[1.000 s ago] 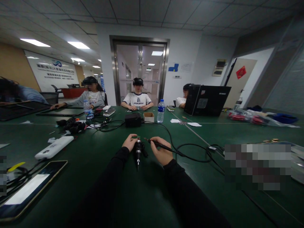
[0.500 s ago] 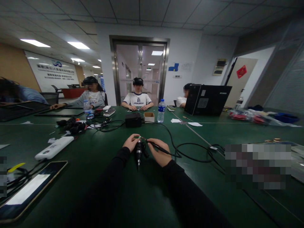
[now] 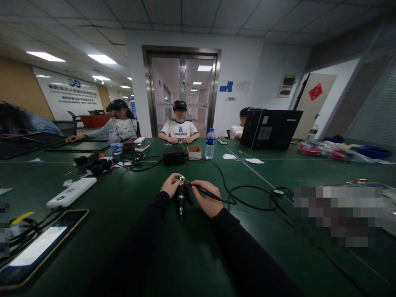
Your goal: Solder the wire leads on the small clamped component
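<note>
My left hand [image 3: 170,185] is closed, its thumb and fingertips at a small whitish-green piece [image 3: 182,179] too small to name. Just below that piece lies a black tool with a pointed metal tip [image 3: 181,200], the tip facing me and dark cord bunched around its upper part. My right hand [image 3: 208,199] grips a slim black pen-shaped tool with a cord [image 3: 206,192], like a soldering iron. Its front end points left at the small piece; whether they touch I cannot tell.
A black box [image 3: 173,156], a small open carton [image 3: 194,152] and a water bottle [image 3: 210,144] stand ahead. Black cable [image 3: 256,188] loops to the right. On the left lie a phone [image 3: 43,249] and a white power strip [image 3: 71,192]. Several people sit around the table.
</note>
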Demonstrator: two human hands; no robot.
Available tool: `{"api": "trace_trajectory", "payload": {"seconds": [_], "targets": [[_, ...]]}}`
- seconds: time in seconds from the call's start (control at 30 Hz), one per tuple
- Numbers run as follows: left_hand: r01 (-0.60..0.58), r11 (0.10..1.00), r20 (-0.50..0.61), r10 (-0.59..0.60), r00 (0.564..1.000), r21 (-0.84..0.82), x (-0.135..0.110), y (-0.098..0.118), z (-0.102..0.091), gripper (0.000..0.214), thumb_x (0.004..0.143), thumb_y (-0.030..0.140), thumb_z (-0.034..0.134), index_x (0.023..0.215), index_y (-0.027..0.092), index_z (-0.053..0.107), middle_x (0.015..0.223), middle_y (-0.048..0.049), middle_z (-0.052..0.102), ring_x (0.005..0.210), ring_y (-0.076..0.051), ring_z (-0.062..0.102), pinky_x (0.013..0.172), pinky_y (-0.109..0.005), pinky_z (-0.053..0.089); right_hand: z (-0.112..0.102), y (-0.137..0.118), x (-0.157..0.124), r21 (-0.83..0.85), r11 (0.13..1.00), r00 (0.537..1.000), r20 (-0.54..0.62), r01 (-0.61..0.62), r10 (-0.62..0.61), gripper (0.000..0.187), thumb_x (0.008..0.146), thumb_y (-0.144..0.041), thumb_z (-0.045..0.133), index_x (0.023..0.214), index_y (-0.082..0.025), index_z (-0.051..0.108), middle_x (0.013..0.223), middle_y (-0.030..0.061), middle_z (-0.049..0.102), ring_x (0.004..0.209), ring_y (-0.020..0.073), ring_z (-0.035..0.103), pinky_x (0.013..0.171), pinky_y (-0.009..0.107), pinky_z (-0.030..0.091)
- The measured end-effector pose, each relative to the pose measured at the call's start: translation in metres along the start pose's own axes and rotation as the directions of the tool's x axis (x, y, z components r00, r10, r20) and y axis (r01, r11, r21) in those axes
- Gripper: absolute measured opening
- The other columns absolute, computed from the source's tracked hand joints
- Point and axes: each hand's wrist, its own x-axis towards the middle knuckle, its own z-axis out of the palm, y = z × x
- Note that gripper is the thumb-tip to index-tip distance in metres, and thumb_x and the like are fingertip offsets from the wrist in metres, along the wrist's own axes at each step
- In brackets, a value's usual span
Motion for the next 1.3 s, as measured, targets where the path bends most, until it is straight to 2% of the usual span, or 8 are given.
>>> {"api": "trace_trajectory", "payload": {"seconds": [0.33, 0.6, 0.83, 1.3], "targets": [[0.0, 1.0, -0.031, 0.0, 1.0, -0.019, -0.002, 0.005, 0.002, 0.021, 0.07, 0.018, 0.059, 0.09, 0.021, 0.059, 0.076, 0.0, 0.07, 0.078, -0.016, 0.065, 0.083, -0.03, 0.046, -0.001, -0.003, 0.0, -0.016, 1.0, 1.0, 0.015, -0.007, 0.007, 0.015, 0.084, -0.02, 0.055, 0.09, -0.023, 0.069, 0.089, 0.0032, 0.072, 0.083, 0.0181, 0.066, 0.08, 0.032, 0.052], [0.015, 0.999, -0.062, -0.018, 0.998, -0.05, -0.003, 0.006, 0.004, 0.021, 0.067, 0.018, 0.06, 0.089, 0.02, 0.059, 0.072, 0.0005, 0.069, 0.073, -0.016, 0.065, 0.079, -0.029, 0.047, 0.0, -0.001, 0.0, -0.021, 1.0, 0.999, -0.05, -0.004, 0.003, 0.014, 0.084, -0.021, 0.055, 0.089, -0.022, 0.068, 0.088, 0.0034, 0.072, 0.081, 0.018, 0.066, 0.079, 0.031, 0.053], [0.021, 0.998, -0.04, -0.023, 0.999, -0.058, -0.004, 0.008, 0.003, 0.022, 0.068, 0.021, 0.062, 0.089, 0.02, 0.058, 0.077, -0.0013, 0.071, 0.08, -0.018, 0.066, 0.082, -0.031, 0.047, 0.0, 0.001, -0.001, -0.044, 0.999, 1.0, -0.028, -0.016, 0.014, 0.016, 0.084, -0.022, 0.054, 0.089, -0.022, 0.069, 0.088, 0.0035, 0.072, 0.082, 0.0179, 0.066, 0.08, 0.031, 0.053], [0.0, 0.999, -0.049, -0.002, 0.999, -0.047, -0.003, 0.005, 0.003, 0.021, 0.069, 0.02, 0.061, 0.089, 0.02, 0.059, 0.075, -0.0008, 0.07, 0.077, -0.017, 0.066, 0.083, -0.032, 0.047, -0.001, -0.005, 0.0, -0.04, 0.999, 1.0, -0.01, 0.001, -0.001, 0.016, 0.083, -0.021, 0.054, 0.088, -0.023, 0.069, 0.088, 0.0037, 0.073, 0.081, 0.0178, 0.066, 0.079, 0.031, 0.053]]}}
